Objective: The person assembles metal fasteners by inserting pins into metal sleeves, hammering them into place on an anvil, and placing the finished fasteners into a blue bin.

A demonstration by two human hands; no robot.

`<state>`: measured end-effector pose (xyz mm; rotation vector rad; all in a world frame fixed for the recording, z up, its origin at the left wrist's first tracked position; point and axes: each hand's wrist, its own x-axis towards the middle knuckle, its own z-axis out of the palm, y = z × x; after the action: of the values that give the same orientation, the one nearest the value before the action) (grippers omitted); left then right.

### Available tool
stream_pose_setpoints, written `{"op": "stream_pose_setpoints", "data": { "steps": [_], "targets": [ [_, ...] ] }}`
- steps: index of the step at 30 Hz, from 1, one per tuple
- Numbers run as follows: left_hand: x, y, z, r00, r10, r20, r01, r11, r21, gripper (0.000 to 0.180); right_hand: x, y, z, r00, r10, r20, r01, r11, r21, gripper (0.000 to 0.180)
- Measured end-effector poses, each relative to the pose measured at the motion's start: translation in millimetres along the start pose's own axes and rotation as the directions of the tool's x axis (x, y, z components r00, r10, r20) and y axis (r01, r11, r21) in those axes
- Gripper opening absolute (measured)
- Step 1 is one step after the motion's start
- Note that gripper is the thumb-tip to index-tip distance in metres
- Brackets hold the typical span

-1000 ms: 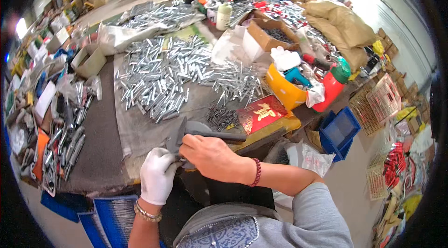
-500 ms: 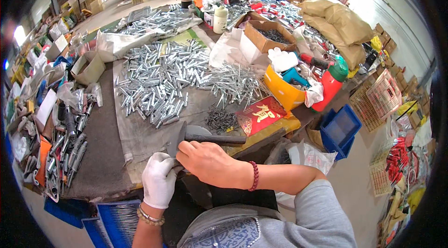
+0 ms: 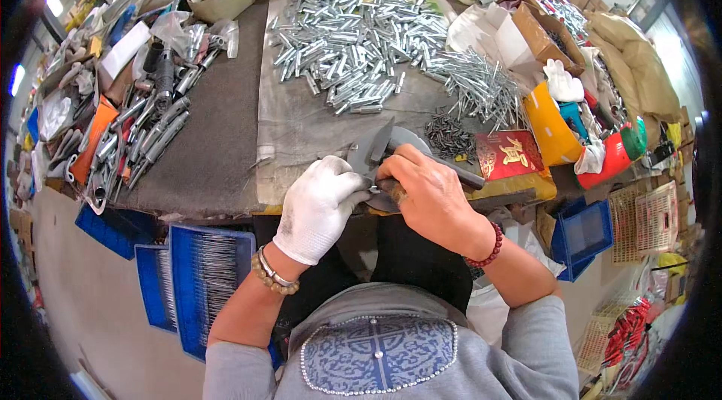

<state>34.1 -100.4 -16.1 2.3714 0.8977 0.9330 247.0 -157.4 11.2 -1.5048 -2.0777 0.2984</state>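
Note:
Above the table's near edge, my hands meet in front of me. My left hand [image 3: 320, 204], in a white glove, pinches a small silvery metal piece [image 3: 374, 189], mostly hidden by the fingers. Closed beside it is my bare right hand [image 3: 436, 193], its fingertips close to the gloved ones. A hammer [image 3: 470, 177] lies across under the right hand's fingers, which seem wrapped round its dark handle; its dark head points left. Behind and below the hands shows a round grey metal plate [image 3: 410, 140]. Just beyond sits a heap of small dark pins [image 3: 450, 135].
Metal tubes [image 3: 353, 46] and thin rods [image 3: 477, 84] are heaped across the table. A red card [image 3: 508, 155] and a yellow container [image 3: 551, 125] stand right, near a red bottle [image 3: 608, 159]. Tools [image 3: 154, 125] crowd the left. Blue trays [image 3: 174, 287] sit below the edge.
The view has tilted down and shifted left, so the hands and table appear farther right. My hands remain together by the plate and hammer; the left forearm shows more fully.

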Motion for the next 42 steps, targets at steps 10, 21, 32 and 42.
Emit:
{"op": "stream_pose_setpoints", "data": {
  "steps": [10, 21, 32, 42],
  "targets": [
    [-2, -5, 4, 0.998, 0.053, -0.029, -0.053, 0.998, 0.022, 0.017, 0, -22, 1, 0.988, -0.151, 0.027, 0.152, 0.933, -0.326, 0.011],
    [0, -3, 1, 1.000, 0.030, -0.004, -0.030, 0.999, -0.010, 0.016, -3, -12, -1, 0.997, -0.065, 0.051, 0.070, 0.992, -0.103, 0.022],
    [0, -4, 1, 1.000, -0.003, 0.025, 0.004, 1.000, -0.027, 0.016, -1, 4, -1, 0.999, 0.017, -0.038, -0.014, 0.997, 0.074, 0.029],
    [0, -4, -1, 0.999, 0.010, 0.031, -0.009, 1.000, -0.028, 0.017, 0, -4, -3, 0.994, -0.106, 0.000, 0.106, 0.990, -0.093, 0.020]
  ]
}}
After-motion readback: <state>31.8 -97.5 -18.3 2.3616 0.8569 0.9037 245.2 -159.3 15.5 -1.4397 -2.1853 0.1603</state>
